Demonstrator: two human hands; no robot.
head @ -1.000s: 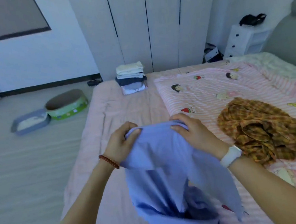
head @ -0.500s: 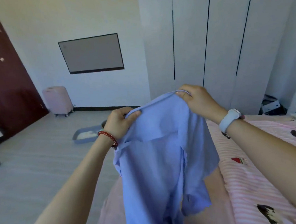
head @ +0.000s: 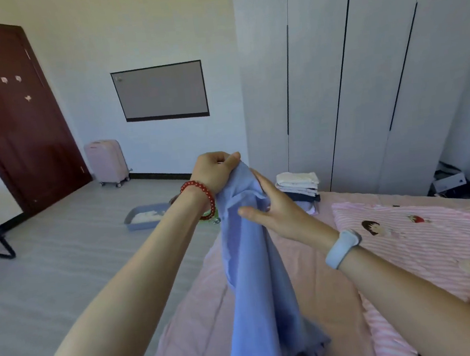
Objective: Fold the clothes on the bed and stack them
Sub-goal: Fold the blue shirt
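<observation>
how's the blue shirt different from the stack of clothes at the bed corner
The blue shirt hangs unfolded in the air, gripped at its top by the left hand; the stack of folded clothes lies flat on the bed. The blue shirt is one plain colour; the stack has white and dark layers. Both are clothing.

Left hand [head: 215, 169] raised above the bed [head: 201, 318], gripping the top edge of a light blue shirt [head: 253, 262] between thumb and curled fingers; red bead bracelet [head: 201, 195] on that wrist. Right hand [head: 280, 213] just beside and below, fingers extended against the bunched cloth, thumb in front; pale blue wristband [head: 342, 249] on the wrist. Shirt hanging in a narrow bunch toward the pink sheet. Folded stack [head: 299, 190] at the far end of the bed, near the white wardrobe [head: 362, 79]. Striped cartoon quilt [head: 435, 239] right. On the floor far left, pink suitcase [head: 107, 161] beside a dark red door [head: 13, 119]; grey tray [head: 145, 216] nearer.
</observation>
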